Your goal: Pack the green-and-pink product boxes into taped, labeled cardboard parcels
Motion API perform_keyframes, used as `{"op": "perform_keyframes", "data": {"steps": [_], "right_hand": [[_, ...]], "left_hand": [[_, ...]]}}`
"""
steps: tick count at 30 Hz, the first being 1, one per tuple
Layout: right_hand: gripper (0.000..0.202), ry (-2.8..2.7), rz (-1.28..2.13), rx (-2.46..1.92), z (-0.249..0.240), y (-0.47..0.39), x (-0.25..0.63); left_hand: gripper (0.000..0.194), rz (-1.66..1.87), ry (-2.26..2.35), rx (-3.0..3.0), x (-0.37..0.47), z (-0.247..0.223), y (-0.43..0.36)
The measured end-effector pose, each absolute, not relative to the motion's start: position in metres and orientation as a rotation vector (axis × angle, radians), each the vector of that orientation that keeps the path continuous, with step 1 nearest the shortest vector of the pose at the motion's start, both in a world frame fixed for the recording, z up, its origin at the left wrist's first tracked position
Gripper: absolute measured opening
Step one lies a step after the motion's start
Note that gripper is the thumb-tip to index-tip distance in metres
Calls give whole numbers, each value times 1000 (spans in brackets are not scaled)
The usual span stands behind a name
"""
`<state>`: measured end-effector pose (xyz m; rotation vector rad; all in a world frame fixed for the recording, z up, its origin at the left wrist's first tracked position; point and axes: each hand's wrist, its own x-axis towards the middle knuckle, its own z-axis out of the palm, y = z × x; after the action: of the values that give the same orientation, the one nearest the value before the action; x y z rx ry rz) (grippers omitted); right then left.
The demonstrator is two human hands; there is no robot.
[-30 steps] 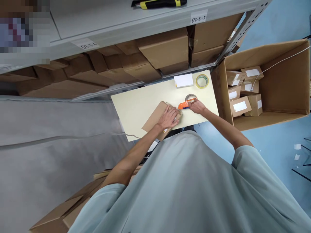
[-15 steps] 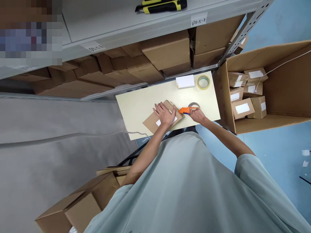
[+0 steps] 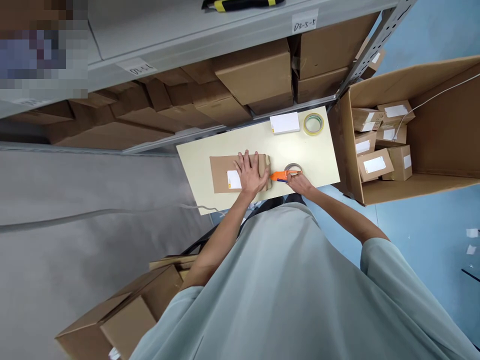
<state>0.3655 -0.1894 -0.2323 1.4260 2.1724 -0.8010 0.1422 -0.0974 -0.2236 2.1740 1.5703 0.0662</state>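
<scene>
A brown cardboard box (image 3: 221, 172) with a white label (image 3: 234, 180) lies on the cream tabletop (image 3: 195, 165). My left hand (image 3: 250, 176) is spread flat over its top, fingers apart, covering part of the label. From the right, my right hand (image 3: 299, 183) grips an orange tape dispenser (image 3: 278, 175), its front end against the box's right edge. A tape roll (image 3: 294, 167) shows behind the fingers, seemingly mounted on the dispenser. Farther back on the table are a stack of white labels (image 3: 285, 123) and a yellow-edged tape roll (image 3: 307, 129).
A metal shelf (image 3: 225, 45) filled with cardboard boxes borders the far side, a utility knife (image 3: 243, 5) on top. At right stands a large open carton (image 3: 343, 150) holding several labelled boxes. More cartons (image 3: 131, 325) sit lower left. A grey cable (image 3: 93, 216) runs in from the left.
The box has turned and shifted left, now nearly square to the table. My left hand moved slightly left with it, and my right hand brought the tape dispenser slightly left, to the box edge.
</scene>
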Motion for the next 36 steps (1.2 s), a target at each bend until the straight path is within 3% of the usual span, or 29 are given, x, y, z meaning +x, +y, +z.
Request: {"op": "perform_keyframes", "data": {"steps": [17,30,36], "right_hand": [[46,2206,-555,1284,-228,-126,466],[57,2309,-631,1188,-236,-102,416],[46,2227,-692,1298,-227,-142,403]], "left_hand": [[82,-39,1206,2320,115,-225,-98],[79,-160,785,2316,95,-221,-85],[84,-160,812,2366,102,-219,-95]]}}
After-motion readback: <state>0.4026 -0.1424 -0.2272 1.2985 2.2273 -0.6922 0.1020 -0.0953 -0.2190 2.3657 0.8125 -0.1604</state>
